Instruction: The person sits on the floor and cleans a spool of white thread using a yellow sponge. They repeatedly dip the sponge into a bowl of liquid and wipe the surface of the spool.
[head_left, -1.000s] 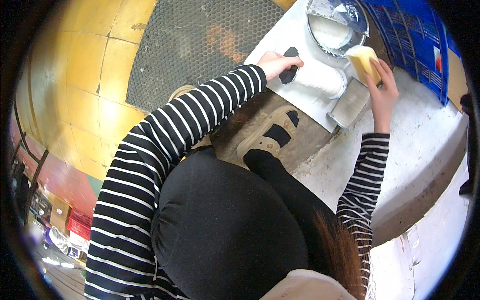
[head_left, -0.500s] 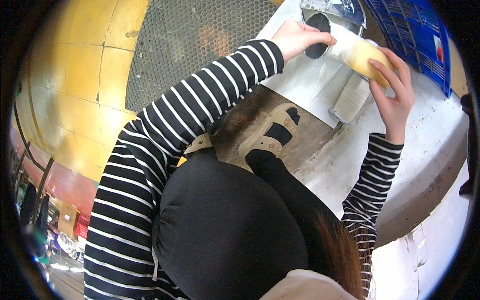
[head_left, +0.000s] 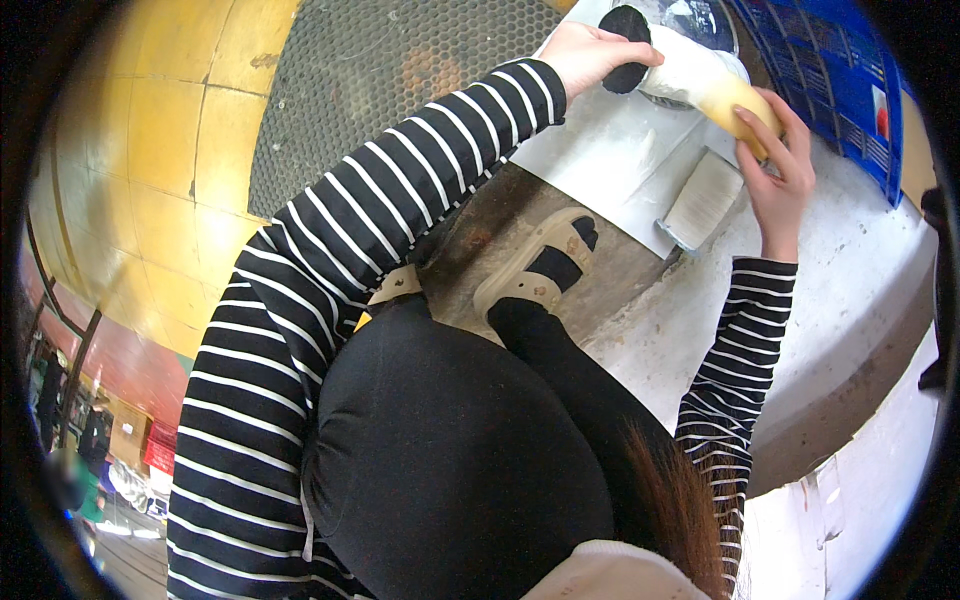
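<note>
A curved white piece (head_left: 683,70) with a yellow rounded end (head_left: 738,112) stretches between my hands near the top; its exact kind I cannot make out. A dark oval (head_left: 625,48) with a rough edge sits at its left end. My left hand (head_left: 590,58) is closed there, thumb and fingers gripping beside the dark oval. From the right, my right hand (head_left: 783,165) has its fingers curled round the yellow end. Just behind the piece stands a shiny metal container (head_left: 705,22), partly covered by it.
Below the hands lie a white sheet (head_left: 600,160) and an off-white rectangular block (head_left: 705,198) with a metal edge. A blue plastic crate (head_left: 840,90) stands at the right. Left of the sheet is a grey honeycomb mat (head_left: 370,100) beside yellow tiles (head_left: 160,150). My sandalled foot (head_left: 540,265) rests below.
Both hands have moved slightly upward with the white and yellow piece. The dark oval has shifted up and left, and more of the off-white block shows.
</note>
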